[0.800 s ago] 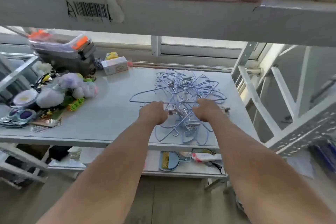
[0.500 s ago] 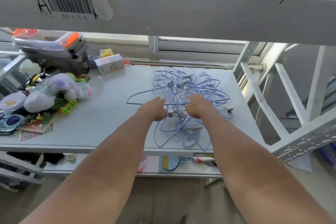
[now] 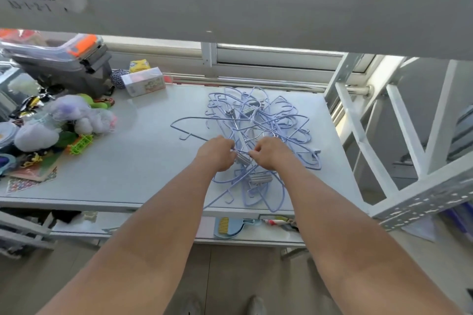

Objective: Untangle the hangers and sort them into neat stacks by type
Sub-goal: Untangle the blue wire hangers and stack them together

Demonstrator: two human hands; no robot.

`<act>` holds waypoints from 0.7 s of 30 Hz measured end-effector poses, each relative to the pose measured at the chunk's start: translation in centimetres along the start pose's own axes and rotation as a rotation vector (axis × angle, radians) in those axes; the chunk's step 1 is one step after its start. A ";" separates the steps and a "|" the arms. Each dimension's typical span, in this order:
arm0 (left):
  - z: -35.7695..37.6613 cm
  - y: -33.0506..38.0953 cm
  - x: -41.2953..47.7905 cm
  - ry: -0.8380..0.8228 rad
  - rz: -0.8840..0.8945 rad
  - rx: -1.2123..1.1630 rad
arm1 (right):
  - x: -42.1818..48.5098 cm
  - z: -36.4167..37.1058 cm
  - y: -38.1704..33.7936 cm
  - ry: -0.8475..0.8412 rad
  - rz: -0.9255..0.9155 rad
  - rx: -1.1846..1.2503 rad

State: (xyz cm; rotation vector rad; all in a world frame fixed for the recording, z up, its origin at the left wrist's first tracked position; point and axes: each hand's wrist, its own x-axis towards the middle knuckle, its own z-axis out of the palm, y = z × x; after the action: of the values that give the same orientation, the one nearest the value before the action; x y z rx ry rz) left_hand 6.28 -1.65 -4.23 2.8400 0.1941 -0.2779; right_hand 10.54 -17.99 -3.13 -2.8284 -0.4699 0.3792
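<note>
- Head view: a tangle of thin lilac wire hangers, some with ribbed metal clips, lies on the right half of the smooth pale desk; its near loops reach the front edge.
- The left hand and right hand sit knuckles-up, close together at the pile's near middle, both forearms stretched forward.
- The fingers of each hand are curled and pinch wire between them.
- Bare desk lies left of the pile; plush toys and a small box crowd the far left; a white frame borders the right edge.
</note>
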 end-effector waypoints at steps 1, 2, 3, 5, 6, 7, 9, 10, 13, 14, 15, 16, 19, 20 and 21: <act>0.1 0.0 0.0 0.017 -0.006 -0.007 | 0.0 0.0 0.2 0.065 -0.006 -0.039; 0.0 0.0 -0.1 0.031 -0.008 -0.011 | -0.1 0.0 0.3 0.147 -0.006 -0.096; 0.0 -0.1 -0.1 0.046 -0.008 -0.011 | 0.0 0.0 0.6 0.211 0.012 -0.147; -0.2 -0.4 -0.2 0.066 -0.005 -0.007 | 0.3 -0.1 1.3 0.239 0.105 -0.188; -0.3 -0.5 -0.3 0.069 -0.005 -0.010 | 0.4 -0.2 1.6 0.203 0.162 -0.174; -0.5 -0.7 -0.3 0.064 -0.008 -0.016 | 0.5 -0.4 1.9 0.151 0.216 -0.147; -0.8 -1.0 -0.5 0.047 -0.015 -0.035 | 0.7 -0.5 2.5 0.043 0.275 -0.089; -0.8 -1.0 -0.5 0.045 -0.015 -0.045 | 0.8 -0.4 2.6 0.019 0.282 -0.055; -1.0 -0.6 -0.4 0.065 -0.003 -0.079 | 1.0 -0.2 2.7 0.067 0.275 0.047; -1.2 -0.3 -0.4 0.069 0.003 -0.088 | 1.0 -0.2 2.6 0.092 0.267 0.075; -1.3 -0.1 -0.3 0.071 0.006 -0.094 | 1.0 -0.2 2.5 0.116 0.263 0.109; -1.4 0.1 -0.2 0.077 0.009 -0.100 | 1.0 -0.2 2.5 0.141 0.268 0.148; -1.4 0.3 0.0 0.105 0.024 -0.122 | 1.3 -0.5 2.4 0.171 0.298 0.214; -1.3 0.3 0.0 0.102 0.034 -0.132 | 1.5 -0.4 2.5 0.153 0.297 0.222; -1.1 0.3 0.0 0.095 0.045 -0.145 | 1.6 -0.4 2.7 0.127 0.292 0.227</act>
State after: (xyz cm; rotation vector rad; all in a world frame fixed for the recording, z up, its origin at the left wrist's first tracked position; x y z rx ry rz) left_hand 6.50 -1.65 -3.08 2.7113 0.1630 -0.1142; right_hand 12.87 -19.95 -3.88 -2.6772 0.0147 0.2838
